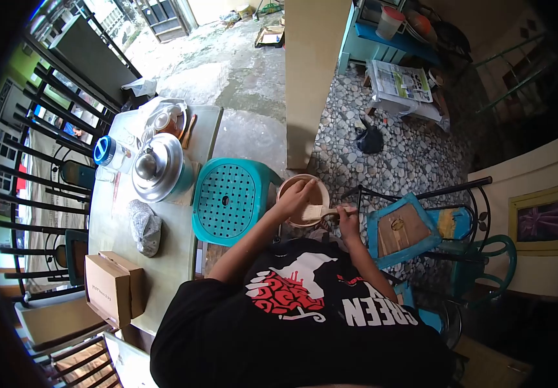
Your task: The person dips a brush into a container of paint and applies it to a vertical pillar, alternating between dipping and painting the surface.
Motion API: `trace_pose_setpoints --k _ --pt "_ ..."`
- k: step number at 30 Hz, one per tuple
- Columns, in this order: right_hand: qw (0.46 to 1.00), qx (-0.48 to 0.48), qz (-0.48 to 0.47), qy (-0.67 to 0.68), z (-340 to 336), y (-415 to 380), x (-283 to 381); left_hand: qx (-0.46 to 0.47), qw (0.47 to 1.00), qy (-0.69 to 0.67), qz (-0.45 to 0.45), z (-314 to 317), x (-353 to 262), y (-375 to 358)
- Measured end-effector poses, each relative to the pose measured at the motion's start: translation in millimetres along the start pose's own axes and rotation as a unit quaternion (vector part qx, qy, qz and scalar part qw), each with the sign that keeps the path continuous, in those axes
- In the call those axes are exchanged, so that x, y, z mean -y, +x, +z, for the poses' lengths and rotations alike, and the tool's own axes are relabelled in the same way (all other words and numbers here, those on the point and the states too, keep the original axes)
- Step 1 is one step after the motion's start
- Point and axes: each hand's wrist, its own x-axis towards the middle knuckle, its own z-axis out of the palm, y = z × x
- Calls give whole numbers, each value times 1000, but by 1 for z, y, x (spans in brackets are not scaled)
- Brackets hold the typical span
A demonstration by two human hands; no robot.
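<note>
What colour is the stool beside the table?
Teal, with a perforated seat: the stool shows best in the head view.

Round tan bowl [305, 194], pale-bristled paintbrush [321, 211] lying across it

On the black T-shirt [305, 323] we can read the white letters "GREEN", seen upside down from the head camera. The cardboard box [112, 288] on the counter [169, 258] and the newspaper [400, 83] on the floor carry print too small to read.
</note>
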Motion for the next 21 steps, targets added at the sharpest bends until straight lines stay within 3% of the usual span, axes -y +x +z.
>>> trace_pose_setpoints --k 1,3,5,7,8,11,12,14,16,18,21 --pt "1000 -4 -1 -2 1 -5 13 9 999 -23 -22 -1 -5 -5" --pt "983 -1 134 123 6 -18 64 2 1000 -24 3 1 7 -5" --pt "994 -6 87 59 3 -16 39 -5 999 -23 26 1 10 -11" --pt "999 -11 38 -5 2 -17 27 39 996 -50 -69 -3 5 -16" --pt "999 -24 42 6 1 -18 27 40 996 -50 -67 -5 1 -18" --pt "998 -40 56 7 -3 -22 30 0 998 -57 4 -4 -1 -25" --pt "997 -39 62 -3 -4 -23 29 -39 977 7 212 -1 9 -25" --pt "995 -47 47 73 -2 -26 50 29 990 -134 -28 -10 -9 -31" --pt "996 -12 44 78 3 -30 90 23 991 -134 8 -26 -35 -46" --pt "997 12 21 73 13 -27 108 -16 988 -153 -9 -40 -65 -63" --pt "994 53 26 89 38 -26 143 -15 985 -170 -23 -61 -62 -71"
